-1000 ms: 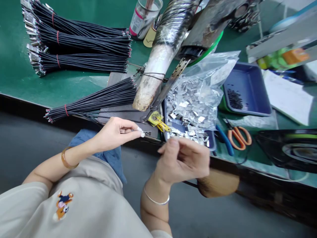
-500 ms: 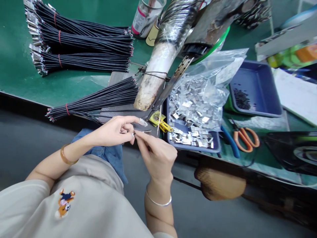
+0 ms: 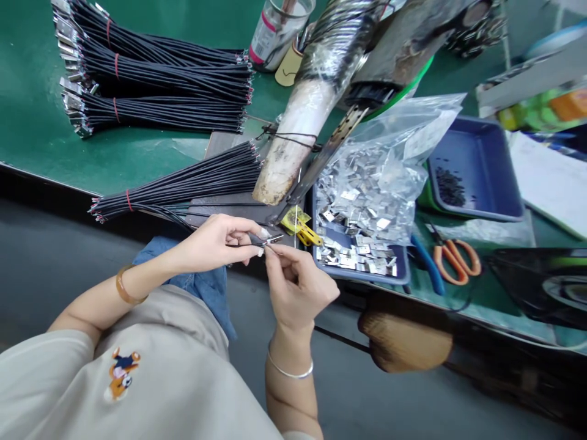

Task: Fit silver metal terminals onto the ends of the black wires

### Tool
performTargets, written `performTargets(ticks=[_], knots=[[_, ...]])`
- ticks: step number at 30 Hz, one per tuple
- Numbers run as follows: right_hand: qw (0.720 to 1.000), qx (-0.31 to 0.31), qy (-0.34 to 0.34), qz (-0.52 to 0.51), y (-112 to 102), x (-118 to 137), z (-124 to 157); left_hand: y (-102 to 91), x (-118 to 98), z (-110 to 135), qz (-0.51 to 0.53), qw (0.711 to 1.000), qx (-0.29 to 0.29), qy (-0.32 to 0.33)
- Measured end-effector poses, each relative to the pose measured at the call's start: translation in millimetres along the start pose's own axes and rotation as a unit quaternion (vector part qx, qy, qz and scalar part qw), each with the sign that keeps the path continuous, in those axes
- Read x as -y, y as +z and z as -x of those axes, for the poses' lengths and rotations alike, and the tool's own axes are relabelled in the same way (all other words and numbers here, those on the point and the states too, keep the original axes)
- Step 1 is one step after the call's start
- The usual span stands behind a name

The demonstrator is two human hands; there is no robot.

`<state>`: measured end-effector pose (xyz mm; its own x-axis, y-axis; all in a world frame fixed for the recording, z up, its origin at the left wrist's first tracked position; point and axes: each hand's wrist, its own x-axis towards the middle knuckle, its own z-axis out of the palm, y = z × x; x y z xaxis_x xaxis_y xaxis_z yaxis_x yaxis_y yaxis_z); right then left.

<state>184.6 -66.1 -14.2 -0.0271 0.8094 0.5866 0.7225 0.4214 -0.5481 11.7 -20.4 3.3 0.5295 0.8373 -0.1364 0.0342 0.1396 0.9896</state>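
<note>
My left hand [image 3: 224,243] is closed, with thumb and fingertips pinching a black cable [image 3: 255,241] whose thin, pale end points right. Close against it, my right hand [image 3: 300,280] pinches thumb and forefinger together at that end; what lies between them is too small to make out. Both hands are in front of the table edge. Just beyond them lies a tied bundle of black cables [image 3: 197,180], some strands of which run behind my left hand. A soldering tip or thin metal bar [image 3: 325,150] slants down toward the fingers beside a wrapped pipe [image 3: 288,146].
Several finished-looking cable bundles [image 3: 160,91] with metal plugs lie back left. Right of my hands are a yellow clip-like tool [image 3: 308,234], a blue tray [image 3: 337,273] of metal shells, orange-handled scissors [image 3: 458,260], blue-handled pliers [image 3: 427,263] and another blue tray [image 3: 481,159].
My right hand has shifted slightly right, and my left fingers have closed in around the cable. More of the cable and its pale end now shows between the hands.
</note>
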Motion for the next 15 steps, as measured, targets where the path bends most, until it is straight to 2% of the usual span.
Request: performTargets(ticks=[2, 4, 6, 8, 10, 11, 13, 15], knots=[[0.995, 0.038, 0.082, -0.05, -0.1, 2.7, -1.3, 4.9, 1.0, 1.8, -0.033, 0.998, -0.039, 0.025], [0.975, 0.077, 0.165, -0.129, -0.9, 5.1, -2.7, 8.6, 0.8, 3.7, -0.065, 0.995, -0.063, 0.048], [0.962, 0.064, 0.203, -0.172, -2.7, 7.2, -4.2, 10.4, -0.7, 4.7, -0.074, 0.993, -0.068, 0.058], [0.965, -0.015, 0.19, -0.179, -5.4, 9.2, -5.9, 10.9, -2.9, 4.5, -0.05, 0.995, -0.072, 0.049], [0.964, -0.119, 0.144, -0.192, -8.4, 11.1, -7.5, 10.8, -5.4, 3.0, -0.009, 0.997, -0.069, 0.031], [0.961, -0.151, 0.123, -0.197, -9.6, 12.0, -8.1, 10.7, -6.6, 1.8, 0.011, 0.997, -0.07, 0.024], [0.962, -0.179, 0.101, -0.179, -10.5, 13.0, -8.1, 10.8, -9.0, -0.9, 0.039, 0.996, -0.073, 0.013], [0.974, -0.163, 0.094, -0.13, -8.7, 12.3, -6.4, 11.3, -10.8, -3.7, 0.055, 0.995, -0.08, 0.007]])
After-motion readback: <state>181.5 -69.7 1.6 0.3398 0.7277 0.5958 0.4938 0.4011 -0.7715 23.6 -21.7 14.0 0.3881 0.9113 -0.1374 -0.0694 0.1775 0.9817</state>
